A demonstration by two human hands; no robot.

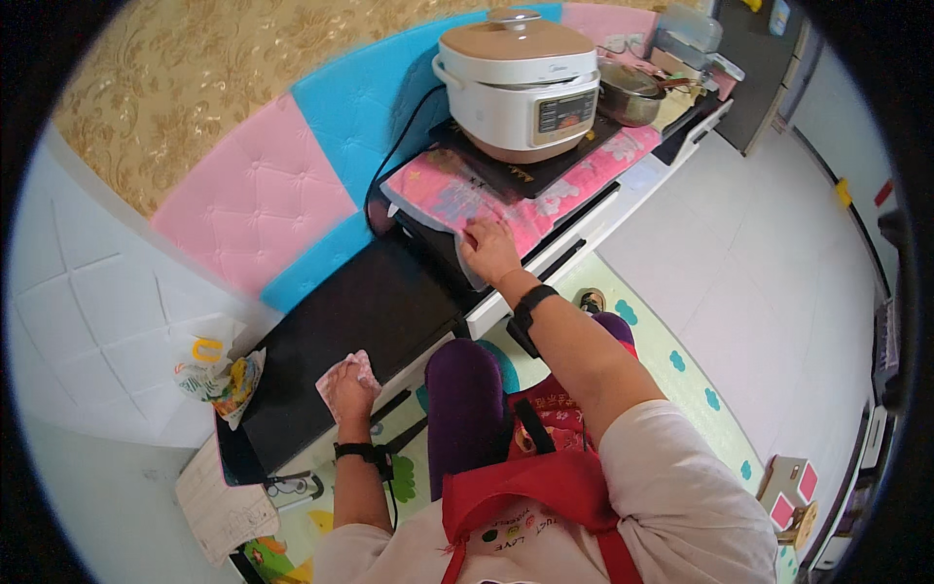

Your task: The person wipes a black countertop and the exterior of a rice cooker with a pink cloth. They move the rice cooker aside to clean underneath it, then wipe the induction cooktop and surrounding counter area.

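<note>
My left hand (352, 390) presses a pink patterned cloth (360, 363) onto the black top of a low cabinet (365, 306), close to its front edge. Farther right, my right hand (490, 248) rests at the near corner of a pink floral towel (467, 193) with a grey edge; its fingers are bent at the fabric. This towel is spread over a raised dark surface. On it lies a black board (529, 182), which carries a white rice cooker (518, 98) with a brown lid. How firmly the fingers grip the towel is hard to see.
Behind the cooker stands a metal pot (631, 91) with a glass lid. A black power cord (390, 153) hangs beside the padded pink and blue wall panels (270, 197). Plastic bags (226, 379) sit at the cabinet's left end. White drawer fronts (554, 266) face my knees.
</note>
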